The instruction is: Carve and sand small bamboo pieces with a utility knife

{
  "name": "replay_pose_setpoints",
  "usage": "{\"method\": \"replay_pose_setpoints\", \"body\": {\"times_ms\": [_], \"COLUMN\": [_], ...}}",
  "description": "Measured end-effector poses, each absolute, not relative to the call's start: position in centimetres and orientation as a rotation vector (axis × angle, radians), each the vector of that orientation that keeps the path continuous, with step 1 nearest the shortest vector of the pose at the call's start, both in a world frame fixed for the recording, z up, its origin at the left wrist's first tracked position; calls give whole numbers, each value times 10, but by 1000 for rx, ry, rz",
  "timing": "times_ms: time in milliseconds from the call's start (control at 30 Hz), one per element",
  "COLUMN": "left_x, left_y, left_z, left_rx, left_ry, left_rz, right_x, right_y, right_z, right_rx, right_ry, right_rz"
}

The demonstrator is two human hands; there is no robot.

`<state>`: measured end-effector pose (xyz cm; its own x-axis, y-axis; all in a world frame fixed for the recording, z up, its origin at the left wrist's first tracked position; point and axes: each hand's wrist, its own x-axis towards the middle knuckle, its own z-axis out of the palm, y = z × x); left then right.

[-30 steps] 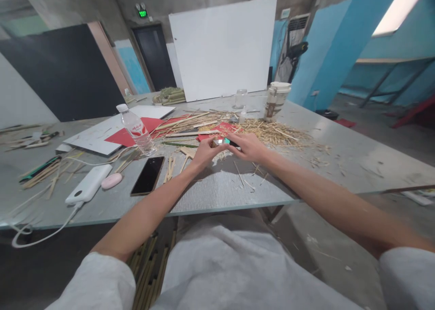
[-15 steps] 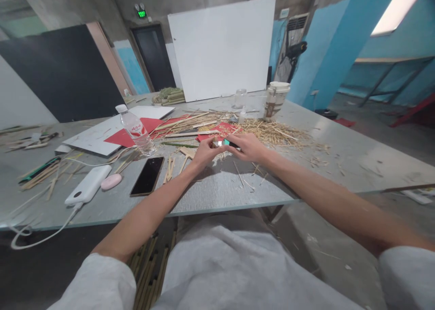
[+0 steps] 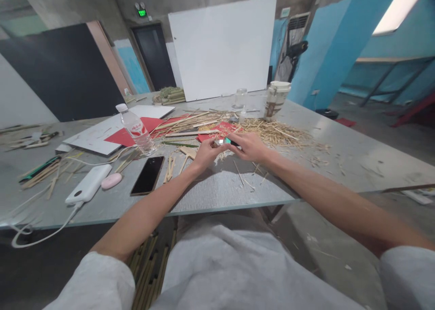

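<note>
In my right hand (image 3: 250, 147), closed above the middle of the table, is a utility knife (image 3: 228, 141) with a green and black body. Its bright metal end points left, toward my left hand (image 3: 206, 152). The fingers of that hand are pinched together close to the blade, and the small thing between them is too small to make out. Straw-like shavings lie under and around both hands. Just behind them is a red sheet (image 3: 220, 129) with shavings scattered over it.
A pile of straw strips (image 3: 278, 133) spreads behind my right hand, near a paper cup (image 3: 277, 99) and a glass jar (image 3: 239, 98). To the left are a water bottle (image 3: 136, 131), a phone (image 3: 147, 176), a white power bank (image 3: 88, 185) with a cable, and a pink round case (image 3: 111, 181).
Both hands stay almost in the same place. The utility knife has shifted very slightly to the right, with its metal end more visible.
</note>
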<state>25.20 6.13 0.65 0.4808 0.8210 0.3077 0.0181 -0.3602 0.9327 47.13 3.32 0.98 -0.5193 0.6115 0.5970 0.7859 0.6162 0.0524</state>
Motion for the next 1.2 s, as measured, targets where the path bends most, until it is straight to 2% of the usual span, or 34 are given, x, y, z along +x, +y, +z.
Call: {"method": "replay_pose_setpoints", "body": {"times_ms": [367,733,1200], "left_x": [260,253,260], "left_y": [59,64,60], "left_z": [8,7,7], "left_rx": [1672,1707,1700], "left_ry": [752,769,780], "left_rz": [1094,1058,1136], "right_x": [465,468,470], "right_y": [35,33,35], "right_z": [6,11,9], "right_rx": [-1254,-1134,-1241], "right_ry": [-2119,-2282,-2187], "right_rz": [-459,-421,-428]}}
